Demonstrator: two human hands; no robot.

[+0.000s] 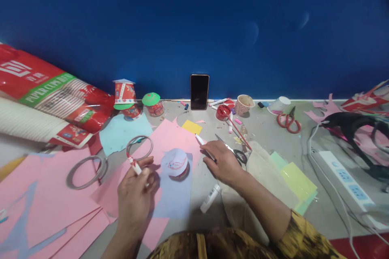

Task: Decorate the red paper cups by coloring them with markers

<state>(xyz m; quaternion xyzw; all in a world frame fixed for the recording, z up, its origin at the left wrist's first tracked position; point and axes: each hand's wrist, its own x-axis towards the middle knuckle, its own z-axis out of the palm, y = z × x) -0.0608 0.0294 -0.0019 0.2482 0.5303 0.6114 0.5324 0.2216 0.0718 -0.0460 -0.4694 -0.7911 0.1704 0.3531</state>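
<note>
My left hand [135, 188] is closed around a white marker with a red end [135, 166], held at a slant. To its right, a cup [180, 177] topped with a pale lilac paper disc [174, 162] stands on a lilac sheet [172, 202]. Red and blue drawn lines show on the disc. My right hand [223, 161] has its fingers bent over a white marker with dark ends [204, 144], gripping it near the table. Black-handled scissors [240, 156] lie beside that hand, partly covered. A white glue stick [210, 198] lies below it.
Pink sheets [60, 194] and tape rings [86, 173] cover the left side. Wrapped paper cups [57, 89] and decorated cups [153, 104] stand behind. A phone [199, 92] leans on the blue wall. Red-handled scissors [288, 123], a cloth [267, 174] and a power strip [349, 186] lie right.
</note>
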